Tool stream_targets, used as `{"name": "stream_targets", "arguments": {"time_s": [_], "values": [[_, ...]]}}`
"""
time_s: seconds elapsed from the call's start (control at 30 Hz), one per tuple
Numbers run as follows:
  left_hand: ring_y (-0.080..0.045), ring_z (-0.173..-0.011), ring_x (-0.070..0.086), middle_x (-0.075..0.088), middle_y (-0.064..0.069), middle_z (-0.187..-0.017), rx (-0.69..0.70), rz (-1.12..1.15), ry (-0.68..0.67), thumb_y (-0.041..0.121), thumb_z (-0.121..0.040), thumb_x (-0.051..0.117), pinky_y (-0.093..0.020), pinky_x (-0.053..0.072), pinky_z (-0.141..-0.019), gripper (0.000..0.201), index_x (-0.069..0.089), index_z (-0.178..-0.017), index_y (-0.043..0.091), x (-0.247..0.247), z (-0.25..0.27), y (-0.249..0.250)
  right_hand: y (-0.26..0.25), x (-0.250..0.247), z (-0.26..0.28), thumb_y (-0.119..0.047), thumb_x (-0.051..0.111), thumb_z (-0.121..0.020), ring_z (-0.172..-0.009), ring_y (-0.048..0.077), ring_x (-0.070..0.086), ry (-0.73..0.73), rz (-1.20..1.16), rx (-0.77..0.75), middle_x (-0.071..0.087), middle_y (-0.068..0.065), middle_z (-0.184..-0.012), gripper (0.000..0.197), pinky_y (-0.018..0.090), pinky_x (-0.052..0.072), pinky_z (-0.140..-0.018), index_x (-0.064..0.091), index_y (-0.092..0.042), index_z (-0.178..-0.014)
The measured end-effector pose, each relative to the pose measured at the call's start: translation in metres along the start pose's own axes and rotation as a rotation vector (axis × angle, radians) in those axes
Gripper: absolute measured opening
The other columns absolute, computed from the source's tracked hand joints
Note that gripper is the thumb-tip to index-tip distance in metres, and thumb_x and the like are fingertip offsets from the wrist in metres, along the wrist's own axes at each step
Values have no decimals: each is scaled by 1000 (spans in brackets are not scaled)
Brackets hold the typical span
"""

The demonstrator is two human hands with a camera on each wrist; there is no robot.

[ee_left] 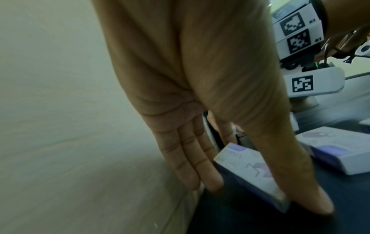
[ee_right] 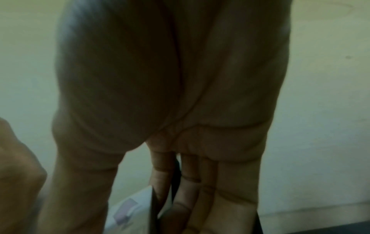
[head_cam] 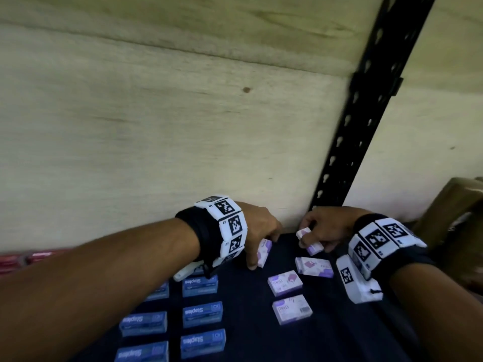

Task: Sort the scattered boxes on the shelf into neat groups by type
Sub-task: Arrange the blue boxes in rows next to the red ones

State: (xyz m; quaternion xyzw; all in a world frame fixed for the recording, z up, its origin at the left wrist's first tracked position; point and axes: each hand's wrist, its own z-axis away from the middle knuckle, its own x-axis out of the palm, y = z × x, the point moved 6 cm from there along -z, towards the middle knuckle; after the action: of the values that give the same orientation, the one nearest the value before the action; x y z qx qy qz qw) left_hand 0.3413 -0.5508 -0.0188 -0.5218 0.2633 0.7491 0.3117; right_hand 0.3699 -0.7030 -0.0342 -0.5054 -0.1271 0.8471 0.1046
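Small white-and-purple boxes and blue Staples boxes lie on a dark shelf. My left hand pinches one purple box on its edge near the back wall; the left wrist view shows that box between the thumb and fingers. My right hand grips another purple box lifted at the back; in the dark right wrist view only its corner shows. Three purple boxes lie flat in front. Several Staples boxes sit in rows at the left.
A pale wooden back wall closes the shelf. A black perforated upright stands just behind my right hand. A brown cardboard box sits at the far right. Red packs show at the far left edge.
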Motion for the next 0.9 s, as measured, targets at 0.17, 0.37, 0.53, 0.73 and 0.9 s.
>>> {"name": "stream_targets", "arguments": {"time_s": [0.17,0.37,0.53,0.73,0.9], "values": [[-11,-83,55,61,5,-94,49,-19,15,35,-65,89,-12,34,-53,61,64,-119,21,-1,4,-2,-2,-6,3,-19,79,-84,-62,13,66,11,-69,-30,70,9,-77,17,36,61,-76,64,-12,-87],[-10,-63,52,57,9,-68,0,31,80,37,-61,91,-20,37,-52,46,67,-94,17,-2,8,-8,-9,-2,6,-8,69,-90,-68,17,68,11,-69,-49,72,21,-91,3,39,60,-82,67,-10,-89],[-14,-66,55,66,-1,-77,-25,26,80,36,-66,88,-18,36,-50,41,71,-96,13,-2,12,-10,-10,-1,7,-8,69,-90,-75,21,69,17,-73,-69,70,15,-85,3,43,59,-86,68,-11,-89],[-8,-65,55,69,2,-84,-18,150,185,30,-84,75,-17,38,-57,26,71,-105,16,-11,19,-11,-16,-3,11,2,69,-87,-75,21,67,32,-134,-127,65,11,-83,14,31,60,-74,63,-8,-95],[-18,-79,52,50,8,-78,-181,45,164,28,-96,59,-28,40,-68,24,53,-115,15,3,16,-24,-20,1,9,-7,75,-84,-85,25,71,66,-20,-140,68,2,-85,15,38,60,-84,67,-19,-87]]}}
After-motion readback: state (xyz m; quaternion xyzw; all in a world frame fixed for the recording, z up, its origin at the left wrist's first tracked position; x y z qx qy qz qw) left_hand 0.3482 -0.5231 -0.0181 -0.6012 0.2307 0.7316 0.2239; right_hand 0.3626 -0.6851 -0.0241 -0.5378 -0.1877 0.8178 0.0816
